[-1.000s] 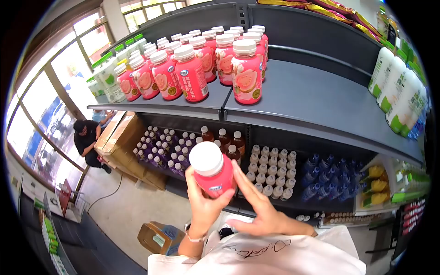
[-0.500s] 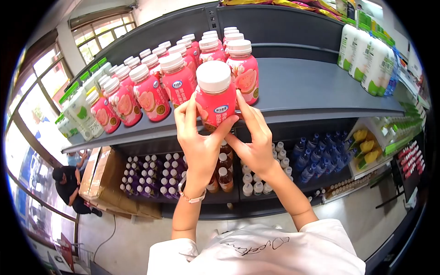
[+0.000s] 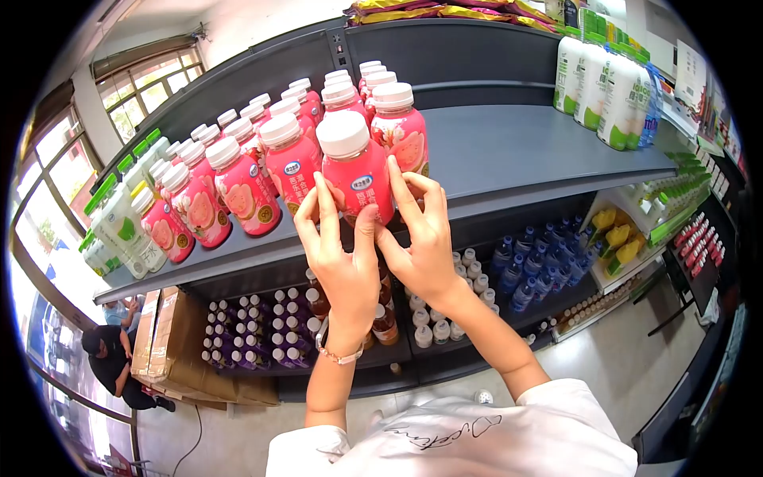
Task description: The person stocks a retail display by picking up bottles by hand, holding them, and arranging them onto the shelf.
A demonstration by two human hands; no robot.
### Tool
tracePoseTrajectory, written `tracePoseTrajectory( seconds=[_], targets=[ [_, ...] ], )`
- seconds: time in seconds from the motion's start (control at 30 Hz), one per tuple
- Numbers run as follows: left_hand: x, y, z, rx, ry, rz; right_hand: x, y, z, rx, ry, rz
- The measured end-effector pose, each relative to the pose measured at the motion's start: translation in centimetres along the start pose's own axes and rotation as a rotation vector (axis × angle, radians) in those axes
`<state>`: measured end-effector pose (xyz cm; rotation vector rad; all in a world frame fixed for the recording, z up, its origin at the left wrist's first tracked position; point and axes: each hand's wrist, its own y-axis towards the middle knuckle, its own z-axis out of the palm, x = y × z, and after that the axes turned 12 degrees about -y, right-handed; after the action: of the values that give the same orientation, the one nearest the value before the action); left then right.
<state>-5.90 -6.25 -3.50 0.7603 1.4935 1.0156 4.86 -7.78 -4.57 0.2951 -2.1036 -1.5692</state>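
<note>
A pink drink bottle (image 3: 359, 176) with a white cap stands upright between my two hands, at the front edge of the upper shelf. My left hand (image 3: 343, 262), with a bracelet at the wrist, has its fingers and thumb against the bottle's left and near side. On the right side, my right hand (image 3: 417, 238) presses its fingers to the same bottle. Rows of matching pink bottles (image 3: 245, 195) sit just behind and to the left. Whether the held bottle's base rests on the shelf is hidden by my hands.
The grey upper shelf (image 3: 509, 151) carries white-and-green bottles (image 3: 592, 87) at its right end and more at its left. Below stand purple bottles (image 3: 246, 334), blue-capped water bottles (image 3: 532, 270) and white-capped ones (image 3: 441, 330). Cardboard boxes (image 3: 171, 342) and a seated person (image 3: 111, 358) are at left.
The pink bottle has moved away from me, nearer the row of bottles, with both hands still on it. The whole view has shifted slightly, so the shelf appears further left.
</note>
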Motion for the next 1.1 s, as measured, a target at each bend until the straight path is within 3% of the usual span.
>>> tracePoseTrajectory(
  seconds=[0.2,0.7,1.1],
  targets=[
    [0.4,0.1,1.0,-0.103,-0.024,0.067,0.7,0.6,-0.2,0.005,0.22,0.174],
    [1.7,0.2,0.9,-0.007,0.119,0.103,-0.3,0.2,0.7,-0.002,0.123,0.05],
    [1.8,-0.3,0.8,-0.006,-0.015,0.026,-0.2,-0.5,1.4,-0.08,-0.008,-0.052]
  ],
)
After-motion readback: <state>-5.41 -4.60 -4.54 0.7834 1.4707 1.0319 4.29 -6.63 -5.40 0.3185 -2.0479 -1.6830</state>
